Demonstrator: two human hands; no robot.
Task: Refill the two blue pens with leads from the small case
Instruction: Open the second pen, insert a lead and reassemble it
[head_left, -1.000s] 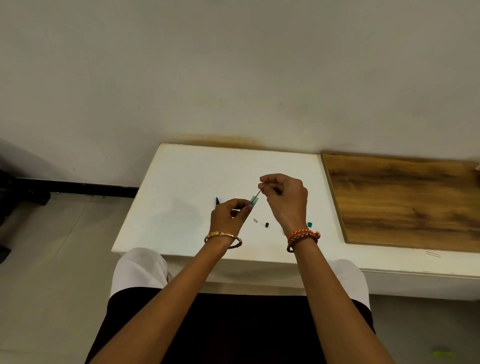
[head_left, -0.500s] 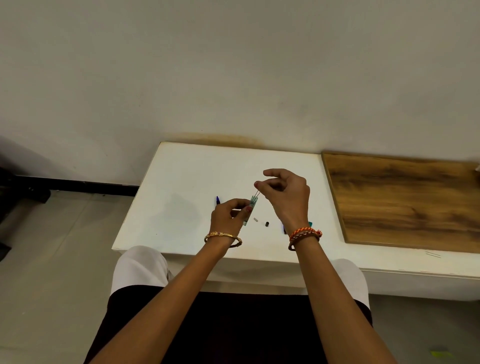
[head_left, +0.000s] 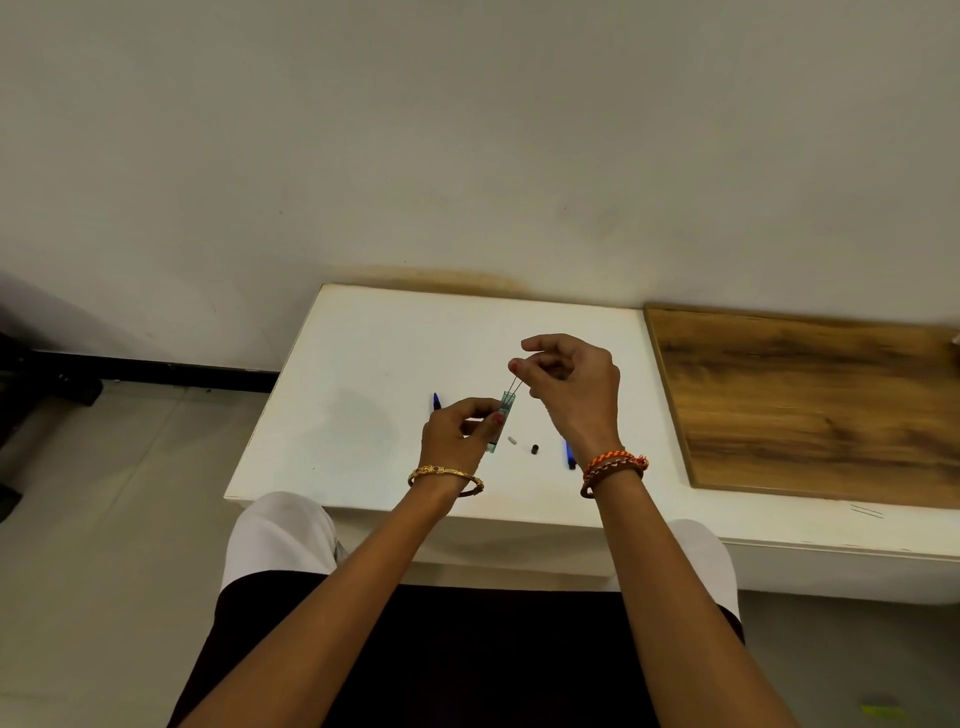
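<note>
Over the white table (head_left: 363, 364), the left hand (head_left: 457, 436) grips the clear case (head_left: 503, 420), tilted with its open end up. Just above it, the right hand (head_left: 571, 384) pinches thin leads (head_left: 516, 385) that reach down into the case mouth. One pen (head_left: 436, 401) peeks out beyond the left hand; another pen (head_left: 570, 457) lies beside the right wrist, near a black cap (head_left: 534, 448) and a small white piece (head_left: 512, 440).

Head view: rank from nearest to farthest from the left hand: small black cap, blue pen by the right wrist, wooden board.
From the left hand:
1. Small black cap, on the white table just to its right.
2. Blue pen by the right wrist, further right.
3. Wooden board, far right of the table.
</note>
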